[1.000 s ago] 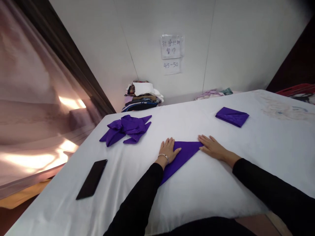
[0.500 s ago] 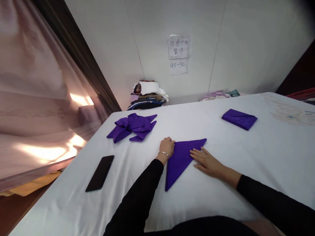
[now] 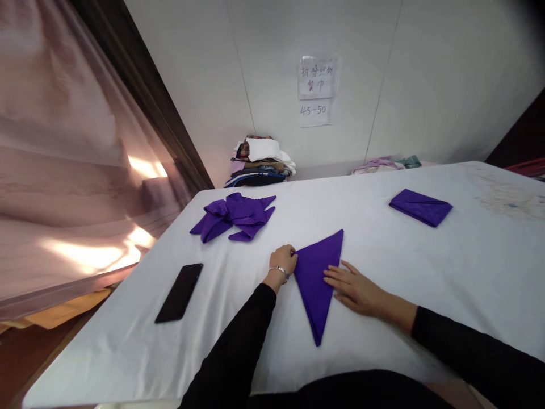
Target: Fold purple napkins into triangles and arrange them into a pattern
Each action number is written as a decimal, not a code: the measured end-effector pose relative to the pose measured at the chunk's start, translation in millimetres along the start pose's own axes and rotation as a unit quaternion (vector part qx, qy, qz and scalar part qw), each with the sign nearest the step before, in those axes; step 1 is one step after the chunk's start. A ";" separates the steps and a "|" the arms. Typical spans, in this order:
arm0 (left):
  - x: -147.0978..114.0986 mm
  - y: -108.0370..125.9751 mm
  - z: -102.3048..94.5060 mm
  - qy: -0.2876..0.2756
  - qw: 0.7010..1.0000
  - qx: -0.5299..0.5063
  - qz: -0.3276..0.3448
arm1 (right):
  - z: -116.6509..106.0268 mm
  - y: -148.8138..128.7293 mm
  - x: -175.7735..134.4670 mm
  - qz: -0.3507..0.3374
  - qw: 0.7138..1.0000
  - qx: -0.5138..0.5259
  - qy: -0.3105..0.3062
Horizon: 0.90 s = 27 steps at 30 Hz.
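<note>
A purple napkin (image 3: 315,278), folded into a triangle, lies flat on the white-covered table in front of me. One point faces away from me and another points toward my body. My left hand (image 3: 284,260), with a silver bracelet at the wrist, pinches the napkin's left corner. Across from it, my right hand (image 3: 353,288) rests with outstretched fingers on the napkin's right edge.
A heap of crumpled purple napkins (image 3: 238,216) lies back left, and a folded purple napkin (image 3: 420,208) back right. Nearer left is a black phone (image 3: 179,293). Stacked clothes (image 3: 259,163) stand by the wall behind the white tablecloth (image 3: 374,346). A curtain (image 3: 76,170) hangs at left.
The triangular napkin has turned on the table, so its long edge now runs nearly straight away from me. My left hand has shifted slightly left and nearer; my right hand stays at the right edge.
</note>
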<state>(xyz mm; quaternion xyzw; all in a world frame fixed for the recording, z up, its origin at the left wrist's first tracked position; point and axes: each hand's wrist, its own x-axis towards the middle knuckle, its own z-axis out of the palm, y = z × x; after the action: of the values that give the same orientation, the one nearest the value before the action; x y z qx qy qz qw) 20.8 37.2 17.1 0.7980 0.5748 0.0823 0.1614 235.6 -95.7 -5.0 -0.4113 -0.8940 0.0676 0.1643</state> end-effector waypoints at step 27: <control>-28.1 -29.5 4.3 0.065 0.984 -0.124 0.110 | -7.9 -64.8 27.4 0.179 0.885 0.405 0.145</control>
<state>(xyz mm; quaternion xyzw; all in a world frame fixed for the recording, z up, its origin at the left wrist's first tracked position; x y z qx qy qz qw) -13.3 18.4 4.1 0.8232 0.4778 0.2217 0.2118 175.5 -117.4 25.5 -0.4677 -0.6660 0.3916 0.4294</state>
